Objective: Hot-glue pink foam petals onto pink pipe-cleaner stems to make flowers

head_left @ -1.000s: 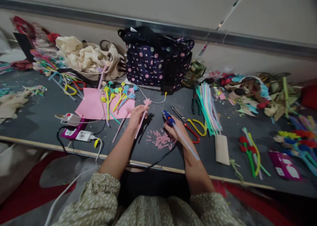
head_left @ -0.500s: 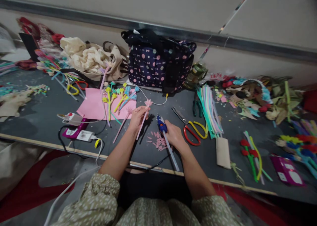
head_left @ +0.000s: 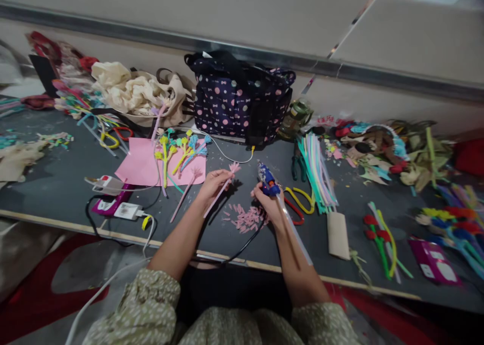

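Pinched in my left hand (head_left: 214, 184) is the stem of a pink pipe-cleaner flower (head_left: 234, 168), its petalled head pointing up and away from me. My right hand (head_left: 267, 199) is wrapped round a blue glue gun (head_left: 268, 180); the nozzle points away and a long clear glue stick (head_left: 295, 231) runs back over my wrist. Between the hands lies a loose pile of short pink pieces (head_left: 247, 219). A similar pink flower (head_left: 186, 196) rests left of my left hand. Scissors (head_left: 300, 201) with red and yellow handles are partly hidden behind the gun and my right hand.
Yellow and blue flowers lie on a pink sheet (head_left: 136, 166). A dark patterned bag (head_left: 230, 100) stands at the back. Pliers (head_left: 298, 166) and a bundle of pastel pipe cleaners (head_left: 317, 173) sit right. A power strip (head_left: 109, 204) with cables is left; a black cord (head_left: 245, 245) crosses the front edge.
My right hand has turned and swung the glue gun to the right, away from the flower, uncovering more of the pink pieces. The flower in my left hand has shifted slightly right and tilted.
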Available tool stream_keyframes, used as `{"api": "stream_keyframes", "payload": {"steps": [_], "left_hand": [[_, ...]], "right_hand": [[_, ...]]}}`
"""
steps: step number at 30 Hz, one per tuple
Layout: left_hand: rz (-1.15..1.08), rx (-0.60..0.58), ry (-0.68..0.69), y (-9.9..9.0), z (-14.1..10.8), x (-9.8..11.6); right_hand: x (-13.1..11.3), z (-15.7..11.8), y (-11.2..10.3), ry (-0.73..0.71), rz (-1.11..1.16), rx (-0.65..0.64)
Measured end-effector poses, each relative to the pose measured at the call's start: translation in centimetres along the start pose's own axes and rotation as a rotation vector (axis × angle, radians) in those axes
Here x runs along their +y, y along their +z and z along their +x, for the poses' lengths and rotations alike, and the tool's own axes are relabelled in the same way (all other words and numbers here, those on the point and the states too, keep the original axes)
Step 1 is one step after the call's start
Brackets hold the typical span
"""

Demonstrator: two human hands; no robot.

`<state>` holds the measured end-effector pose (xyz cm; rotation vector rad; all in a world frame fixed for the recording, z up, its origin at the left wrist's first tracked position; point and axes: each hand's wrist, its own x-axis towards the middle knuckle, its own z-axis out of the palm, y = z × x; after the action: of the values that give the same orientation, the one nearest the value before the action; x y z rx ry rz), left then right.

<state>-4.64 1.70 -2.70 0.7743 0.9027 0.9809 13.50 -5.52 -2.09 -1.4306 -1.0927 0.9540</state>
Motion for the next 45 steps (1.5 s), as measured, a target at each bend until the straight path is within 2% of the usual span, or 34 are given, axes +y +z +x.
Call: {"api": "stream_keyframes", "payload": {"steps": [3,9,16,19,23,29,35,45], "left_hand": [[0.045,-0.060,-0.061,0.2,-0.2,-0.2],[-0.029,-0.181,-0.159,0.7,-0.8,-0.3],[-0.099,-0.327,-0.157,1.2,-1.4,-0.5],[-0.105,-0.361,-0.171,1.2,-1.4,-0.6],[-0.116,-0.371,-0.158,1.1,-1.4,-0.8],[-0.127,-0.329,-0.161,1.0,-1.3,-0.6],[-0.109,-0.337,-0.156,1.0,-1.3,-0.4],[-0.112,-0.364,-0.181,0.8,-1.3,-0.5]], "right_hand": [[-0.7,-0.1,0.1,0.052,0.131,0.019],[-0.3,0.0,0.2,0.027,0.262,0.090],[0.5,-0.5,1.6,0.020,0.196,0.151],[0.5,-0.5,1.9,0.019,0.246,0.181],[0.4,-0.4,1.9,0.047,0.331,0.148],[0.2,-0.5,1.8,0.080,0.326,0.089],[0.0,-0.4,1.7,0.089,0.342,0.130],[0.6,-0.2,1.2,0.100,0.222,0.096]]}}
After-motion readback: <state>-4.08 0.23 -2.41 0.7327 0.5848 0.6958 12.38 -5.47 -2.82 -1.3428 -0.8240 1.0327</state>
